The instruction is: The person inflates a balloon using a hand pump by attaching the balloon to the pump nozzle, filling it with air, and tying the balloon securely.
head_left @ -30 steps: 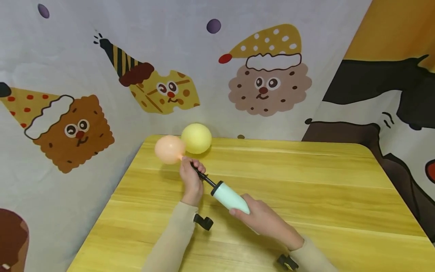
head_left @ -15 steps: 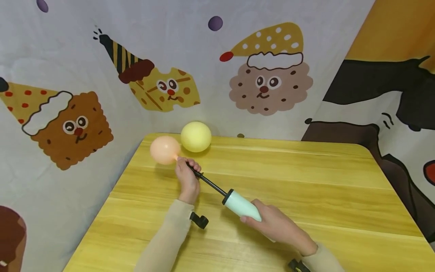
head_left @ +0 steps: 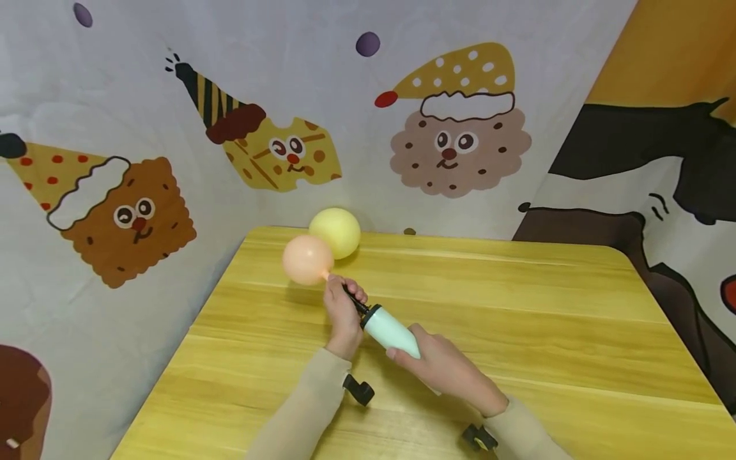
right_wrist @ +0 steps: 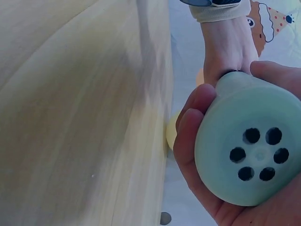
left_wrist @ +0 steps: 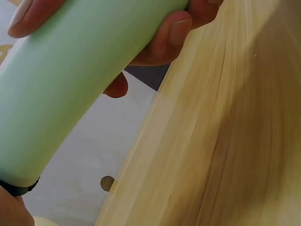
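My right hand [head_left: 445, 364] grips the mint-green barrel of a balloon pump [head_left: 392, 330]; in the right wrist view, fingers curl round the barrel [right_wrist: 251, 136], whose end has several round holes. My left hand [head_left: 344, 310] holds the pump's black front end together with the neck of a peach balloon [head_left: 307, 259]. That balloon is partly inflated and sits beyond the left fingers. Only a short stretch of black rod shows between the left hand and the barrel. In the left wrist view the green barrel [left_wrist: 80, 75] fills the upper left.
Behind the peach balloon, a round yellow balloon [head_left: 335, 233] rests at the back edge of the wooden table [head_left: 517, 306]. A printed cloth [head_left: 356, 140] with cartoon biscuits hangs right behind the table and along its left side.
The right hand drew the barrel back, lengthening the visible black rod, then pushed it in again towards the left hand. The left hand and peach balloon shifted left, then right, now overlapping the yellow balloon.
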Demonstrator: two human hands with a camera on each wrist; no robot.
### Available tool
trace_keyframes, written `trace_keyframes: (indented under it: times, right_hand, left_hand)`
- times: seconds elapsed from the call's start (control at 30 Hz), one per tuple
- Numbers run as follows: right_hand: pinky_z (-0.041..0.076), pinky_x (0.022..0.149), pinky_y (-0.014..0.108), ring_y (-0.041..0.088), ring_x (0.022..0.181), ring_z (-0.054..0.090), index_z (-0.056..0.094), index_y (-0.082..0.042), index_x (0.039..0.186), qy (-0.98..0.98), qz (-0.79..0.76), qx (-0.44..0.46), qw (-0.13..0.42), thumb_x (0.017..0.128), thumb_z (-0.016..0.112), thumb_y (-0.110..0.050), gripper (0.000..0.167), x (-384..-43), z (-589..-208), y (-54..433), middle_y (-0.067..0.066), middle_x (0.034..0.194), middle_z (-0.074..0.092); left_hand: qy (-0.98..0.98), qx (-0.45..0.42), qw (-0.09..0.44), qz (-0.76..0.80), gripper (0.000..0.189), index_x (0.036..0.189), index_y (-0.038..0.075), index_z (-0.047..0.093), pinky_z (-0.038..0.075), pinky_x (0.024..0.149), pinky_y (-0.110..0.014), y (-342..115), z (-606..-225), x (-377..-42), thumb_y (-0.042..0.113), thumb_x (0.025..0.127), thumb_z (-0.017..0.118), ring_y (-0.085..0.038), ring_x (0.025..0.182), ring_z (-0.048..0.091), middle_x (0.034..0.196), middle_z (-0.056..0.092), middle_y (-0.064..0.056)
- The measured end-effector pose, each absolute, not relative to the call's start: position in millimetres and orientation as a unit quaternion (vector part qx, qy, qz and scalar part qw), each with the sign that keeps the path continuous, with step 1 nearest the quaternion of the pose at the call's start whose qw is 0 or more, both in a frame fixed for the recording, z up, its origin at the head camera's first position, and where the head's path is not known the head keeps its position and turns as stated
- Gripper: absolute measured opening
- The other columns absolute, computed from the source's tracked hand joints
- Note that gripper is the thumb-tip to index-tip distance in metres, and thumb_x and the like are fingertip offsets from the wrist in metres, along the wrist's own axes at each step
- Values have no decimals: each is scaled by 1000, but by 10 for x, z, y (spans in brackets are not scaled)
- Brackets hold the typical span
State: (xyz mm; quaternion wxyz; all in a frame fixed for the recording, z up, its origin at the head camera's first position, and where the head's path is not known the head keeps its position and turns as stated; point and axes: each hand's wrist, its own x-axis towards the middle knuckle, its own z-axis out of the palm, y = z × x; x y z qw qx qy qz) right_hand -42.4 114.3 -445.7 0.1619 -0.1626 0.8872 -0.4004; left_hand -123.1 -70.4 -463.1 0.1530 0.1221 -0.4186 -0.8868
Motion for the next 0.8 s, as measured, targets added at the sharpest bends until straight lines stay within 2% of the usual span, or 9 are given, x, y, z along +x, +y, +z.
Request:
trace_keyframes:
  times: [0.23,0.57,0.8]
  right_hand:
    - [48,44,32,14,54,55,56,-1,130,881,-416,-158,164,98,60,-62,69,-413,-4475,1140,2,75,59]
    - [47,49,30,10,59,52,55,-2,134,877,-405,-186,180,102,61,-54,61,-242,-4438,1471,-2,80,59]
    - [47,50,29,9,61,52,55,-1,131,886,-387,-199,161,102,61,-53,60,-219,-4460,1504,-3,79,58]
  left_hand:
    - [-422,114,158,-886,42,81,11,45,41,49,-21,-767,-4630,-1300,29,115,30,-9,53,44,66,46,2]
    - [-392,106,212,-889,40,80,13,42,38,47,-20,-1161,-4513,-1475,28,115,29,-9,52,43,65,46,2]
    - [-406,106,211,-883,38,82,10,42,42,48,-22,-1115,-4553,-1451,23,115,29,-11,52,46,65,48,0]
